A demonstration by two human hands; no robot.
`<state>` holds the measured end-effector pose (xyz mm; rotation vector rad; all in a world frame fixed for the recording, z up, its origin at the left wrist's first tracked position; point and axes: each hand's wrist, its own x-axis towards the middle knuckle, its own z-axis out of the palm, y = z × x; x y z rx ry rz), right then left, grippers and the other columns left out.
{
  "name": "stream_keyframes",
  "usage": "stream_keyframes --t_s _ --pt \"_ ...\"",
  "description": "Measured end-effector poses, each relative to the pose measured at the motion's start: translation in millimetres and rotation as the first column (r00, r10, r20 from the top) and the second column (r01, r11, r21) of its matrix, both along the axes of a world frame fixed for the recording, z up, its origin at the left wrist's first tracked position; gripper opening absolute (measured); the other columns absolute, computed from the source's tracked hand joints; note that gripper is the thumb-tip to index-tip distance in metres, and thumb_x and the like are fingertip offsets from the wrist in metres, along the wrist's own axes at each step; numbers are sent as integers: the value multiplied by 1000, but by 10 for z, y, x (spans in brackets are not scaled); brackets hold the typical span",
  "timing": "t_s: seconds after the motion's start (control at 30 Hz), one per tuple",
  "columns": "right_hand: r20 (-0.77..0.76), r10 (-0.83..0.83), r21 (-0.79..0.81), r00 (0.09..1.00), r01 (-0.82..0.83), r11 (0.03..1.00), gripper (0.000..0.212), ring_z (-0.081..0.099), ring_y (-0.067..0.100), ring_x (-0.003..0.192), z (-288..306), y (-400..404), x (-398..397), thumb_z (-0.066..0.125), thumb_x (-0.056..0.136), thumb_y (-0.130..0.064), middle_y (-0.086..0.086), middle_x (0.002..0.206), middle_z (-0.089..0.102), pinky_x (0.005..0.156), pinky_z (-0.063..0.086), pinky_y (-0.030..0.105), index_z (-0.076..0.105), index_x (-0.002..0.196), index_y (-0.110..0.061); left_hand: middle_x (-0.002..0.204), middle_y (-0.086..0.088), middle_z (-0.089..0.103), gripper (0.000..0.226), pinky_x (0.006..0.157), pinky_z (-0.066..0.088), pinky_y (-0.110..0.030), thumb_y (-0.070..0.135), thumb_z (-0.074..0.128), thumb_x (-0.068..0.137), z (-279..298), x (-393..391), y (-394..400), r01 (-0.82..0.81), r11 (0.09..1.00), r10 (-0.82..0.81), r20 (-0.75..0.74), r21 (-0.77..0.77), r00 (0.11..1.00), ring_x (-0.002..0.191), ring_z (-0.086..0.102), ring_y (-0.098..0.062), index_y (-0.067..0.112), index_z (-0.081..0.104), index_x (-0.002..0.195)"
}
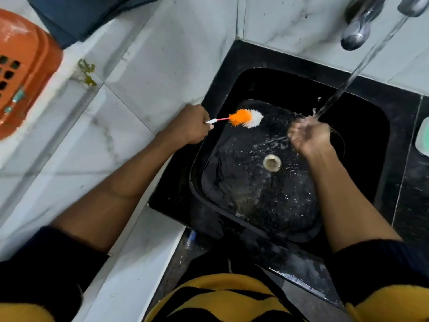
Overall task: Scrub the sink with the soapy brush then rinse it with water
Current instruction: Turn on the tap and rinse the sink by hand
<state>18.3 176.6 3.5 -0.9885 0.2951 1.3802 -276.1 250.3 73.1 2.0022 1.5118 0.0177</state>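
Around: orange plastic basket (25, 66) on white marble counter (144, 66), at nine o'clock.
Brush: my left hand (189, 125) grips the orange-and-white bristle brush (245, 118), bristles pointing three o'clock over black sink (362, 135).
Right hand (308, 135): cupped loosely under tap water (362, 63).

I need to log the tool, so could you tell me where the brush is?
The left hand holds the brush over the sink's left side.

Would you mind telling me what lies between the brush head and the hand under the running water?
Only bare wet sink floor shows between the brush and the right hand in the head view.
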Motion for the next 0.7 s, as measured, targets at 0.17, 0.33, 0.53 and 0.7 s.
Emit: stream_keyframes --t_s 0.17,0.33,0.53,0.7 --pt "314 685 -138 657 -682 718 31 69 30 96 -52 -505 -660 32 101 -4 24 107 68 78 58 35 56 108 13 70 -13 68 21 68 60 -50 23 68 91 -99 39 -31 9 1000 -10 -11 -16 1000 66 68 -31 7 70 78" --pt "132 966 -250 224 -935 251 29 62 41 107 -449 -982 -1143 41 102 -8 30 115 63 100 46 50 59 110 14 71 -10 67 18 72 60 -47 24 69 91 -164 116 -36 16 1000 -17 -19 -21 1000 66 68 -26 9 72 82" --pt "-13 492 -235 870 -481 844 30 62 22 72 -609 -529 -420 30 101 -9 12 80 65 68 56 32 55 100 7 69 -11 68 18 72 60 -49 23 67 92 -195 189 -50 20 999 -20 -5 -38 1000 66 68 -28 8 72 82" --pt "-143 13 -199 990 -41 979 34 50 13 53 -568 -12 104 29 102 -20 2 65 53 51 42 22 52 77 -13 70 -10 67 17 73 60 -48 23 67 92 -253 246 -61 30 999 -32 -35 -45 999 68 68 -27 8 73 85"
